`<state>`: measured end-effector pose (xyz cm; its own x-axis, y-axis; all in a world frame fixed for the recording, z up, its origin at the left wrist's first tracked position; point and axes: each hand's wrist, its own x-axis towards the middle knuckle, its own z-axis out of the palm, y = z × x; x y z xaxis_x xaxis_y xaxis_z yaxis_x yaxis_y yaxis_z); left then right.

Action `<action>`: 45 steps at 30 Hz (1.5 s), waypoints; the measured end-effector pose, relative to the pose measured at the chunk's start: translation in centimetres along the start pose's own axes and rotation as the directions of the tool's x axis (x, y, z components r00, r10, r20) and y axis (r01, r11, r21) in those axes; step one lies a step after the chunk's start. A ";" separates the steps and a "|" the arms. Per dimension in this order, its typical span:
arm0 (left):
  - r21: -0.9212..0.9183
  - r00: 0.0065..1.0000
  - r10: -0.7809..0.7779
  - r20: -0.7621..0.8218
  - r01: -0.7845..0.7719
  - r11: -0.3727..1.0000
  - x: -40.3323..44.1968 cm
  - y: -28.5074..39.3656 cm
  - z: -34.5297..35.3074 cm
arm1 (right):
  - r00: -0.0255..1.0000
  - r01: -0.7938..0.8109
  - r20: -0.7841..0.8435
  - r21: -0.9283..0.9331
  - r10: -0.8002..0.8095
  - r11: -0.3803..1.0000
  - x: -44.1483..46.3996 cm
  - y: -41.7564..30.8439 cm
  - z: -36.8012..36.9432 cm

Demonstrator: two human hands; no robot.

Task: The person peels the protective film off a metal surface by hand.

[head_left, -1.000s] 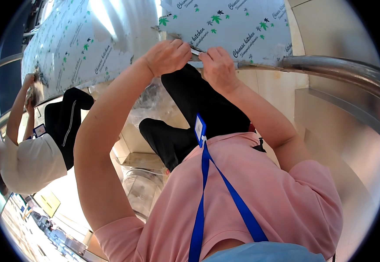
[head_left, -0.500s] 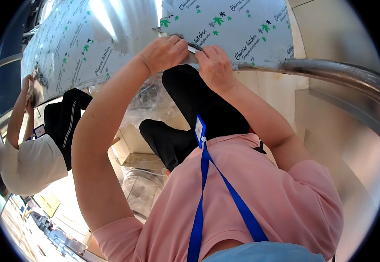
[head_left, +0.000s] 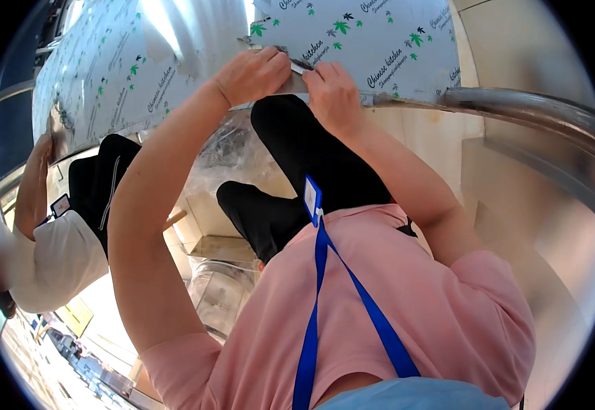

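Note:
My left hand [head_left: 260,72] is closed, its fingers pinched together at the near edge of a work table covered in printed film [head_left: 379,44]. Close to its right is my right hand [head_left: 333,96], also closed, with thumb and fingers pressed together. Between the two hands runs a thin shiny strip [head_left: 299,67], one end at each hand's fingertips. Its exact kind is too small to make out. Small dark scraps lie on the film just beyond my left fingers.
A metal rail [head_left: 523,109] extends right from the table edge. At the left, a co-worker in a white shirt [head_left: 72,256] reaches to the same table. Crumpled clear plastic [head_left: 229,157] lies below the edge, left of my knees. Bare shiny metal [head_left: 201,34] shows between the film sheets.
Both my hands have shifted slightly up and left, still pinched around the strip. The co-worker's hand has moved a little lower and the co-worker's head has shifted.

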<state>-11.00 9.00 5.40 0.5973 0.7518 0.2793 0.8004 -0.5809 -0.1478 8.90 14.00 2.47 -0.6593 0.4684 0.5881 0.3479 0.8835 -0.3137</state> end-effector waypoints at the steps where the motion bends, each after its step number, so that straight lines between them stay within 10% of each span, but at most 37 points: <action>1: 0.022 0.999 -0.032 0.023 0.032 0.999 -0.1 0.4 -0.2 | 1.000 0.011 -0.002 0.007 -0.011 1.000 0.0 0.2 -0.1; 15: 0.098 0.951 -0.310 -0.023 0.310 0.946 -3.0 2.1 -1.2 | 0.991 0.124 0.063 -0.047 -0.121 0.991 2.0 -0.8 1.7; 45: 0.253 0.978 -0.209 0.017 0.198 0.947 -4.2 0.1 -0.7 | 0.977 0.204 0.082 -0.062 -0.199 0.977 3.6 -0.8 3.0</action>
<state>-13.44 5.61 4.87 0.4175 0.8619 0.2876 0.8891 -0.3223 -0.3249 4.23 15.02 2.60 -0.7675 0.2814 0.5760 0.2462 0.9590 -0.1405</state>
